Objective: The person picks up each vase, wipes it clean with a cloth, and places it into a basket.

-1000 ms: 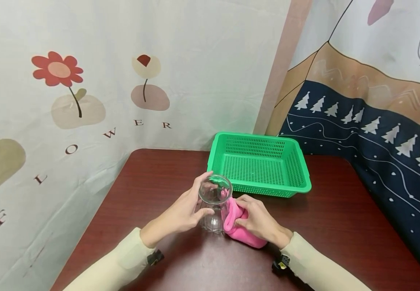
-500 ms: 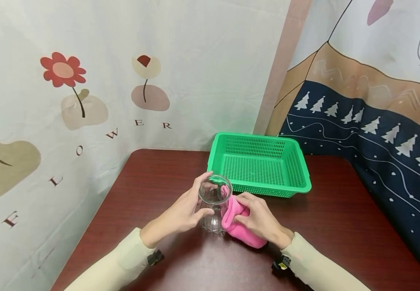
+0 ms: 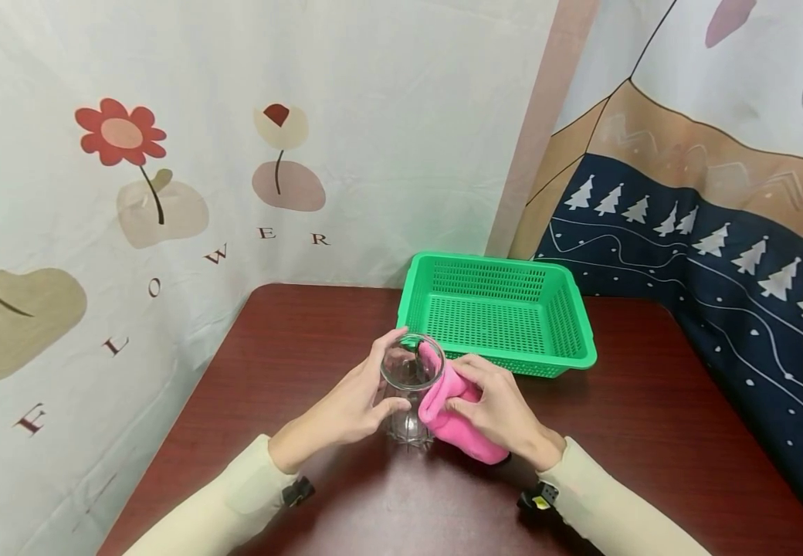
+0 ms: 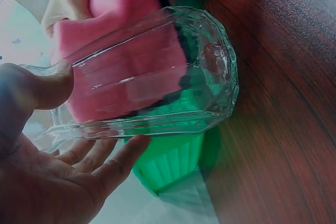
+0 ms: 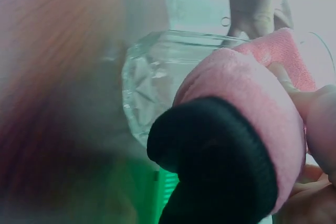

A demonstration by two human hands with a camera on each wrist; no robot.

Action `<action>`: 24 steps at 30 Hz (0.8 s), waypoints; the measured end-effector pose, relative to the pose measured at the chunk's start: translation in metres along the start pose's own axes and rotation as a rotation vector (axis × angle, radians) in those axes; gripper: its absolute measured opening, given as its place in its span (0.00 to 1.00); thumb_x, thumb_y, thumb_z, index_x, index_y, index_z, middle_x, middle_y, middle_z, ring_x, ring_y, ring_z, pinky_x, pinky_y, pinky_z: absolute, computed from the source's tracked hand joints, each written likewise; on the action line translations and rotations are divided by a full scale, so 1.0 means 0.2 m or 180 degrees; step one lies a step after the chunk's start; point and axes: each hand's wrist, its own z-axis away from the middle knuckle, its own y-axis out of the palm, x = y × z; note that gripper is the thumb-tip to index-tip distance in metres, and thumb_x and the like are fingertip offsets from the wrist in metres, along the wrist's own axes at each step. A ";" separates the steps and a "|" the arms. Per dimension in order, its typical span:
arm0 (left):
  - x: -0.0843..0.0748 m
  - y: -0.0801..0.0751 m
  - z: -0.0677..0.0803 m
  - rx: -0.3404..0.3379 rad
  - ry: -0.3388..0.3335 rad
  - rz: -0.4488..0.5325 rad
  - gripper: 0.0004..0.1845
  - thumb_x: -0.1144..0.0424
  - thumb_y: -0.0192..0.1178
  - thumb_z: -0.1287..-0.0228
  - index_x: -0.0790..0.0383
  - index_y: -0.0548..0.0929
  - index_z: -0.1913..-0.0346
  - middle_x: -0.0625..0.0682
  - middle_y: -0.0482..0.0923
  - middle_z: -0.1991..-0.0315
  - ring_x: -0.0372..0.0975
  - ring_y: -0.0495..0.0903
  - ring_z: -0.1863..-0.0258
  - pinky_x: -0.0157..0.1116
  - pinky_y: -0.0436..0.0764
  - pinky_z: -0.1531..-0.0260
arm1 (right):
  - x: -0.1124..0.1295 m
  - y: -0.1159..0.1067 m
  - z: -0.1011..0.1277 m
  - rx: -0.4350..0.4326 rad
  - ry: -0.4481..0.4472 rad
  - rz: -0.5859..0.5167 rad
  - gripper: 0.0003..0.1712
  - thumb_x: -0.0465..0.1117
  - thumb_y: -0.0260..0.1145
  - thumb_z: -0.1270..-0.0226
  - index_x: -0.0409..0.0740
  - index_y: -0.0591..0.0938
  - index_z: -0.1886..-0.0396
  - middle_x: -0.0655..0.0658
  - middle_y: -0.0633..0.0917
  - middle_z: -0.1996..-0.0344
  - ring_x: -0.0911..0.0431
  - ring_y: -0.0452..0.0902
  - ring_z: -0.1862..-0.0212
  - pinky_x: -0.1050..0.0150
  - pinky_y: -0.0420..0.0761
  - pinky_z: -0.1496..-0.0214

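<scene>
A clear faceted drinking glass (image 3: pixel 408 390) stands upright on the dark red table (image 3: pixel 290 340). My left hand (image 3: pixel 382 380) grips it from the left, thumb in front and fingers round the rim. My right hand (image 3: pixel 476 395) holds a folded pink cloth (image 3: pixel 443 417) against the glass's right side, with a corner lapping over the rim. The left wrist view shows the glass (image 4: pixel 157 72) between my thumb and fingers (image 4: pixel 113 163), the pink cloth (image 4: pixel 118 9) behind it. In the right wrist view the cloth (image 5: pixel 247 103) has a rolled black edge (image 5: pixel 220 166) and touches the glass (image 5: pixel 155 82).
A green perforated plastic basket (image 3: pixel 499 351) sits with nothing in it just behind the hands, at the table's far middle. Printed fabric backdrops hang close on the left, back and right. The table edge (image 3: pixel 186 401) runs diagonally on the left.
My right hand has slid the pink cloth up the side of the glass, so its corner now reaches over the rim. The left hand and the glass have stayed put.
</scene>
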 end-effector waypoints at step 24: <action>0.01 -0.01 0.00 0.0021 0.0060 0.0048 0.58 0.71 0.79 0.26 0.63 0.49 0.08 0.66 0.84 0.27 0.56 0.90 0.44 0.53 0.93 0.45 | 0.03 -0.06 -0.06 -0.0173 0.0153 -0.0986 0.36 0.20 0.80 0.34 0.40 0.89 0.26 0.40 0.93 0.38 0.60 0.87 0.39 0.74 0.88 0.43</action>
